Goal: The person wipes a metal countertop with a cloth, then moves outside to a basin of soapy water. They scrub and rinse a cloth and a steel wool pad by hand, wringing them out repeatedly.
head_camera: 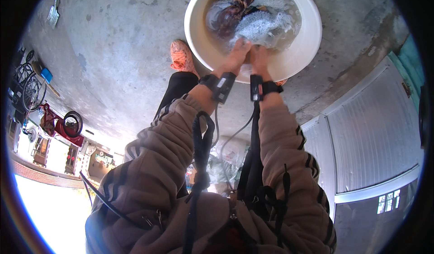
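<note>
A large white plastic basin (pixel 310 47) stands on the concrete floor and holds murky, sudsy water. Dark reddish-brown cloth (pixel 230 16) lies wet in it, with lighter cloth under the foam (pixel 259 25). My left hand (pixel 238 54) and my right hand (pixel 259 57) reach over the near rim, close side by side, down to the water at the edge of the foam. Both are blurred, and the fingertips are partly hidden, so whether they grip cloth does not show. Each wrist wears a black strap with a small device and a cable.
An orange shoe (pixel 182 55) on my foot is beside the basin's left rim. A shovel (pixel 53 15) lies at the upper left. Bicycles (pixel 32 88), a blue dustpan (pixel 46 75) and a red vehicle (pixel 64 127) are farther left. Metal panel doors (pixel 373 128) stand at the right.
</note>
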The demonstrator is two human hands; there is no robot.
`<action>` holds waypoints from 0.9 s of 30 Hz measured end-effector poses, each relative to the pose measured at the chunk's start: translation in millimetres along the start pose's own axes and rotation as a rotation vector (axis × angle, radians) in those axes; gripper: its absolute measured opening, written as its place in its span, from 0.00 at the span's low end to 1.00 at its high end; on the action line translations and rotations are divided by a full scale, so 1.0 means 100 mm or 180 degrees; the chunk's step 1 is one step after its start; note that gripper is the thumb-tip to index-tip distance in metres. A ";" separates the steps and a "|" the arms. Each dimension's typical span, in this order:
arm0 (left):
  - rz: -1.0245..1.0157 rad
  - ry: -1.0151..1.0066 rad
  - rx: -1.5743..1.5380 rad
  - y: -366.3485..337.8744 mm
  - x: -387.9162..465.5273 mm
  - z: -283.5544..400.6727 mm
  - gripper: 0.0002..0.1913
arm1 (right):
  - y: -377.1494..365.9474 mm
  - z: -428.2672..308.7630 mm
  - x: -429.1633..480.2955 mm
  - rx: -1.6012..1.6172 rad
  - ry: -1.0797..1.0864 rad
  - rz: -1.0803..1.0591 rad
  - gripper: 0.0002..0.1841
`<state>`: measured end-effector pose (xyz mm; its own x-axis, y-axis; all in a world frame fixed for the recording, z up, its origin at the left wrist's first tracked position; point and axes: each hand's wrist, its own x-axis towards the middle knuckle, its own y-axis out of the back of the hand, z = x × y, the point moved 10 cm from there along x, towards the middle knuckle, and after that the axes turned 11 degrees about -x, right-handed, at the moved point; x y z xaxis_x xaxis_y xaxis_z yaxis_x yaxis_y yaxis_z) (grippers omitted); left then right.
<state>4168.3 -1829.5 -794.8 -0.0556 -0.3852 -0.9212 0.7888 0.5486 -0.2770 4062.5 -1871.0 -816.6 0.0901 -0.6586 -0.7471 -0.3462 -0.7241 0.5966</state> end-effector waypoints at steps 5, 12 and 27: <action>-0.0264 0.0977 -0.1303 -0.20 -0.24 0.04 0.14 | 0.46 -0.45 -0.68 0.1860 -0.0125 0.1037 0.14; -0.0702 -0.0604 0.0467 -0.25 -0.62 -0.05 0.14 | 0.79 0.27 -0.21 0.0846 -0.0570 0.1169 0.17; -0.0426 -0.0030 0.1075 0.24 -0.32 0.14 0.16 | 0.52 -0.76 -0.74 0.0914 0.0287 0.1238 0.17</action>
<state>4197.2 -1814.2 -768.7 -0.1679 -0.4446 -0.8798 0.9327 0.2173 -0.2878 4108.8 -1875.3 -707.5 -0.0208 -0.8933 -0.4490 -0.6125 -0.3435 0.7119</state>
